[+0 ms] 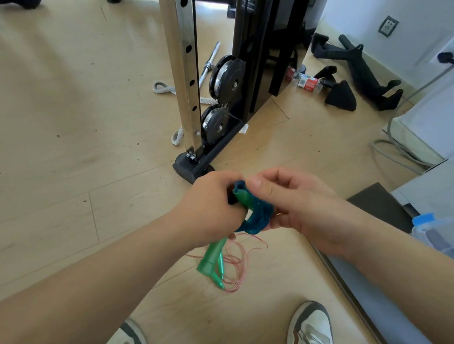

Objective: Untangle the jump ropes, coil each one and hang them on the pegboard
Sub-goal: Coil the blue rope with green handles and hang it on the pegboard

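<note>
Over the wooden floor (56, 130), your left hand (209, 208) has its grip closed round the green handles (213, 254). Your right hand (298, 201) pinches the bunched blue rope (258, 218). Thin red rope (239, 267) loops below your hands.

Glossy green plastic handles (213, 256), matt wood-look floor (58, 156)

Just below the middle of the frame, a translucent blue rope (258, 216) is bunched in tight loops around the upper end of the green handles (213, 256). The handles slant down to the left, with their tapered tips lowest. The left hand (209, 208) grips the handles and the right hand (298, 201) pinches the blue rope. A thin pink cord (237, 265) curls in loose loops beneath.
</note>
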Tool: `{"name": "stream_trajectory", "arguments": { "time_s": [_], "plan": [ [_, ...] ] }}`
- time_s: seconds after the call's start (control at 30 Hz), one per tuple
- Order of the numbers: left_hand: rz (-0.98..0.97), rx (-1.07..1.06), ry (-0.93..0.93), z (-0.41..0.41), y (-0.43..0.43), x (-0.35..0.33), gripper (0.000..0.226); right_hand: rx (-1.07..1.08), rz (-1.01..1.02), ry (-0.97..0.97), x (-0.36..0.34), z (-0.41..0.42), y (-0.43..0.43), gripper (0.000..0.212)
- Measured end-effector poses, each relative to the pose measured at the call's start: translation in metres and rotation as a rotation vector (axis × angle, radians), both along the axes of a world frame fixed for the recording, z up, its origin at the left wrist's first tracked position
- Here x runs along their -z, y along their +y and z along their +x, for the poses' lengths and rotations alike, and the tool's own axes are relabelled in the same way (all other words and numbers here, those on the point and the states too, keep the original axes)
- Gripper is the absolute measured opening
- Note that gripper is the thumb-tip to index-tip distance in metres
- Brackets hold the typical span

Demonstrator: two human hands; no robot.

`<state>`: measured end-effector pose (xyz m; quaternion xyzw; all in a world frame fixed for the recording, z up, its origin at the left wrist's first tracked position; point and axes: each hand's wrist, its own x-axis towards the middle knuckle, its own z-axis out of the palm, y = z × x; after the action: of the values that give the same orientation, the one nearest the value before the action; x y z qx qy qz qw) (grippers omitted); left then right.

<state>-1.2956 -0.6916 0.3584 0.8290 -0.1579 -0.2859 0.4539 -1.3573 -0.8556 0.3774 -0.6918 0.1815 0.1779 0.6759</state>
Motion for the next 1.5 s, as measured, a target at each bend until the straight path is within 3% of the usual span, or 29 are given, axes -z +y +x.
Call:
{"name": "stream_trajectory", "arguments": {
  "time_s": [0.1,0.3,0.4,0.57,0.7,0.77,0.87,0.93,1.1,1.2,1.33,1.5],
  "plan": [
    [0.025,-0.003,-0.023,-0.002,-0.002,-0.001,0.021,0.036,-0.084,-0.001,0.006,-0.002,0.005,0.065],
    [-0.158,0.009,0.178,0.001,0.004,-0.006,0.013,0.116,-0.153,-0.085,0.021,0.000,-0.014,0.027],
    [-0.189,0.030,0.227,0.001,0.005,-0.006,0.013,0.125,-0.190,-0.117,0.023,-0.001,-0.014,0.032],
    [-0.204,-0.030,0.196,0.006,0.005,-0.005,0.015,0.123,0.004,-0.127,0.021,0.003,-0.015,0.044],
    [-0.225,-0.054,0.211,0.010,0.006,-0.007,0.015,0.068,0.016,-0.156,0.017,0.005,-0.022,0.047],
    [-0.227,-0.089,0.216,0.016,0.009,-0.007,0.015,-0.011,-0.068,-0.168,0.014,0.005,-0.028,0.045],
    [-0.224,-0.068,0.223,0.021,0.012,-0.011,0.015,-0.088,-0.394,-0.183,0.009,0.002,-0.031,0.054],
    [-0.187,-0.046,0.197,0.021,0.012,-0.012,0.017,-0.093,-0.558,-0.226,0.008,0.003,-0.028,0.039],
    [-0.064,0.006,-0.011,0.032,0.007,-0.012,0.026,-0.192,-0.614,-0.166,0.008,0.017,-0.033,0.020],
    [-0.108,-0.067,-0.004,0.042,-0.005,-0.011,0.031,-0.153,-0.598,-0.113,0.006,0.027,-0.044,0.014],
    [-0.164,-0.120,0.015,0.063,-0.042,-0.008,0.028,-0.053,-0.531,-0.081,0.005,0.040,-0.071,0.024],
    [-0.155,-0.085,0.005,0.092,-0.094,-0.048,0.028,0.111,-0.309,0.032,-0.028,0.049,-0.096,0.021]
  ]
}}
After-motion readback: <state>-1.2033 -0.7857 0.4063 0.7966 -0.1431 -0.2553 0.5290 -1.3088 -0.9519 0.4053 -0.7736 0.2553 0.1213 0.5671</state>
